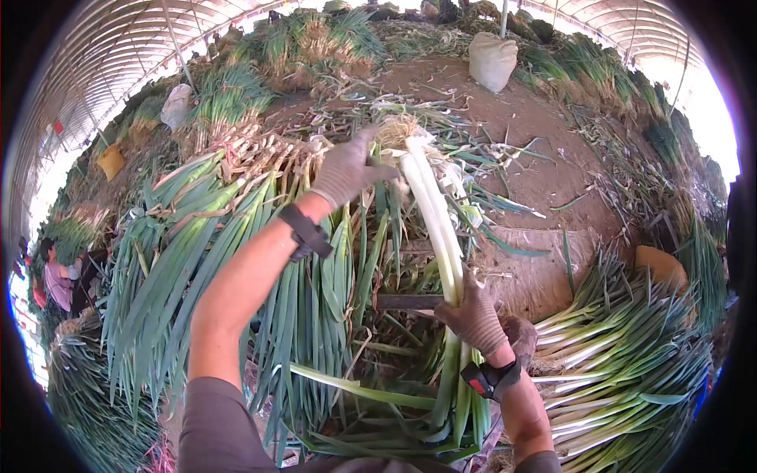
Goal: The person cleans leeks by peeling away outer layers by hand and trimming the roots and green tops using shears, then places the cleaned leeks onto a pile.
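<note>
The gloved left hand [347,169] pinches the white root end of the green onions [434,213]. The gloved right hand [475,315] is closed around their stalks lower down, above the big onion pile [236,236].

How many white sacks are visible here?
2. One white sack is at the top centre; the other sack at the upper left among onions. Others may be hidden.
</note>
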`<state>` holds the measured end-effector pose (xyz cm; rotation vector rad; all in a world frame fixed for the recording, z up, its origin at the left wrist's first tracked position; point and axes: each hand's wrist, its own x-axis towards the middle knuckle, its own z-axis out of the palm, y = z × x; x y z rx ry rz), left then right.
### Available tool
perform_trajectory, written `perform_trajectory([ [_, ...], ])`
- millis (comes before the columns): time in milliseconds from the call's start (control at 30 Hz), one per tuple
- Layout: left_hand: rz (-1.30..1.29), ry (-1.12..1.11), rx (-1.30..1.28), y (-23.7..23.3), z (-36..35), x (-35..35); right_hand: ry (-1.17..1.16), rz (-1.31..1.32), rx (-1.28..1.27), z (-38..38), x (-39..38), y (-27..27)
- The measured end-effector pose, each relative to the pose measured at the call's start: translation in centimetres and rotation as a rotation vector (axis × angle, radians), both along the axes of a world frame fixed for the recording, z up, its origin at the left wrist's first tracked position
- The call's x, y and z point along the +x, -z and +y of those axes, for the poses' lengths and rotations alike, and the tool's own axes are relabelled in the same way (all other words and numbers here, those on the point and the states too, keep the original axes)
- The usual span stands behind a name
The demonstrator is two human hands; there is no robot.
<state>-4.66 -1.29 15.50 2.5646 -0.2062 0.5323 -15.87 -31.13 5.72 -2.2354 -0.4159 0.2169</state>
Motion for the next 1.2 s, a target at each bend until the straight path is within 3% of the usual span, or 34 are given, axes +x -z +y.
perform_trajectory([
  [100,-0.184,0.025,-0.039,2.0,-1.8,1.1,-0.025,-0.007,-0.020,0.6,-0.5,0.3],
  [200,-0.103,-0.227,0.300,0.5,-1.2,3.0,-0.062,0.053,0.055,0.9,-0.9,-0.9],
  [267,-0.297,-0.358,0.362,1.1,2.3,5.9,-0.077,0.051,0.045,0.5,-1.2,-1.1],
  [333,-0.216,-0.713,0.264,-1.5,8.1,7.4,-0.078,0.112,0.175,-0.1,-1.2,-1.1],
  [400,0.062,-0.706,0.307,-3.6,13.3,6.3,-0.052,0.246,0.430,-2.1,-1.4,-0.8],
  [500,-0.063,-0.048,0.037,2.4,12.5,4.7,-0.062,0.469,0.753,-3.0,0.4,-0.6],
  [567,0.512,0.152,-0.508,2.0,4.5,-0.5,-0.052,0.531,0.814,-2.6,0.9,-0.6],
  [600,0.551,0.281,-0.529,2.2,1.4,-2.3,-0.042,0.533,0.837,-2.1,0.7,-0.8],
  [667,0.340,0.500,-0.486,5.9,-2.4,-2.1,-0.051,0.521,0.843,-1.6,0.6,-0.8],
  [733,0.549,0.558,-0.823,3.6,-5.1,-4.6,-0.086,0.501,0.806,-1.5,0.1,-0.4],
  [833,0.458,0.759,-1.139,6.9,-5.7,-2.0,-0.160,0.532,0.855,-1.6,0.1,-0.4],
  [867,0.431,0.755,-1.225,6.5,-5.9,-2.3,-0.193,0.557,0.869,-1.6,0.0,-0.7],
  [933,0.376,0.711,-1.147,6.3,-5.9,-1.8,-0.177,0.577,0.886,-1.4,-0.3,-0.9],
  [967,0.348,0.666,-0.987,6.1,-5.8,-1.3,-0.171,0.590,0.894,-1.4,-0.4,-0.8],
  [1133,0.098,0.542,-1.333,7.3,-6.7,-1.4,-0.211,0.620,0.912,-1.1,-0.1,0.1],
  [1167,-0.070,0.457,-1.279,7.4,-6.8,-1.1,-0.196,0.626,0.920,-0.9,-0.3,-0.1],
  [1200,-0.081,0.417,-1.262,7.7,-6.5,-1.0,-0.193,0.625,0.905,-0.8,-0.3,0.0],
])
